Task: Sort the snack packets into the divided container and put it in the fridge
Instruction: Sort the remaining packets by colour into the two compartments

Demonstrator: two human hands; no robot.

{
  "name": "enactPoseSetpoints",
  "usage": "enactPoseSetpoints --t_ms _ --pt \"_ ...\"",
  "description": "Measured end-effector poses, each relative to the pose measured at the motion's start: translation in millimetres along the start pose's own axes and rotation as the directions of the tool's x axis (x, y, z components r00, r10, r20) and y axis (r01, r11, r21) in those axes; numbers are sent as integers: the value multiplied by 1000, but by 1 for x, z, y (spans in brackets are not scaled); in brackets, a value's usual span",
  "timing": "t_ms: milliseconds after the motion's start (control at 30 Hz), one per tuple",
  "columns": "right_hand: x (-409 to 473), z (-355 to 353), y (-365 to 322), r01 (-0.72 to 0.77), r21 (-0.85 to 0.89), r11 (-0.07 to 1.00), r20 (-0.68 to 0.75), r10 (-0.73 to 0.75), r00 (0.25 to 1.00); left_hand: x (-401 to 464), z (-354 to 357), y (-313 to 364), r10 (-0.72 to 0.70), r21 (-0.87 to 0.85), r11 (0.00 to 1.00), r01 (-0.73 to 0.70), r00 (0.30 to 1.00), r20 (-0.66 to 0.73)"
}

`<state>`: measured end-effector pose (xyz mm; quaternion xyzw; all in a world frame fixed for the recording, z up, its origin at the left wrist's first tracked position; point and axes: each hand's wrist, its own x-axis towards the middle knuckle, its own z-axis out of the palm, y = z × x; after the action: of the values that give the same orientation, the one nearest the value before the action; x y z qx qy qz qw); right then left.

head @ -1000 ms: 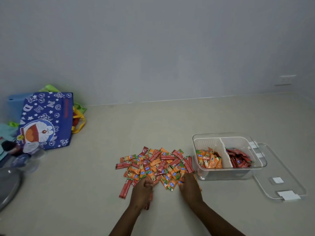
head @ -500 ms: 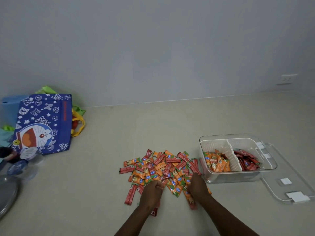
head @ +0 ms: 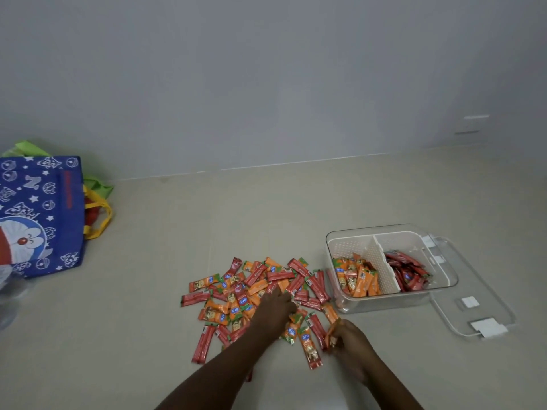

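Both hands in the loose pile of orange and red foil snack packets [head: 251, 294].
Left hand [head: 273, 310] reaches in, grip unclear; right hand [head: 344, 335] pinches an orange packet [head: 331, 331] beside the clear divided plastic container [head: 438, 287].

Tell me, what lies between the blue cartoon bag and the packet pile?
Only bare floor lies between the blue bag and the packet pile, in the head view.

A pale beige floor [head: 177, 335] carries a loose heap of orange and red snack packets [head: 254, 291] near its front edge, a clear plastic divided container [head: 384, 303] beside them, its transparent flat lid [head: 485, 306], and a blue cartoon-print tote bag [head: 38, 214] at the left edge.
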<state>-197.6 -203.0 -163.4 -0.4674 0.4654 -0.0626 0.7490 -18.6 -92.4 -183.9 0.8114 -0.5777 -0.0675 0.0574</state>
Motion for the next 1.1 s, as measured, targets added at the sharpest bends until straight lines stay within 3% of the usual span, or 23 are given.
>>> enactPoseSetpoints --t_ms 67,133,200,233,300,333,467,567,700,800,967,1033,1100 --pt "0 -6 -3 -42 223 974 43 33 999 -1 4 0 -32 -67 997 29 999 -37" --pt "4 -11 -3 -80 278 957 63 65 996 -5 2 5 -137 -234 966 111 986 -99" --pt "13 -14 0 -59 98 993 14 58 998 -12 -4 11 -311 -442 866 235 944 -107" --pt "19 -15 4 -10 -114 993 -24 7 1000 -17 -8 13 -385 -521 802 292 920 -78" --pt "23 -14 12 99 -503 858 -117 -181 976 -25 -12 15 -466 -614 701 362 885 -11" --pt "24 -13 18 142 -587 797 -131 -267 955 -28 -11 14 -493 -643 664 380 870 5" --pt "27 -8 35 198 -791 579 -85 -424 902 -30 -14 12 -556 -682 575 452 827 79" --pt "27 -2 34 155 -878 452 -89 -472 877 -24 -19 16 -500 -594 645 480 854 147" --pt "33 -4 28 125 -923 364 -34 -399 916 -17 -15 28 -552 -483 666 569 811 195" --pt "31 -8 24 134 -887 443 -13 -313 950 -20 -7 37 -596 -406 680 611 783 180" --pt "9 -8 14 134 -589 797 22 -149 989 -22 -3 43 -651 -486 595 640 738 175" --pt "3 -2 13 150 -549 822 46 -149 988 -27 -5 42 -671 -576 504 644 712 209" --pt "2 5 14 140 -614 777 56 -135 989 -36 -12 42 -688 -662 408 629 688 230"
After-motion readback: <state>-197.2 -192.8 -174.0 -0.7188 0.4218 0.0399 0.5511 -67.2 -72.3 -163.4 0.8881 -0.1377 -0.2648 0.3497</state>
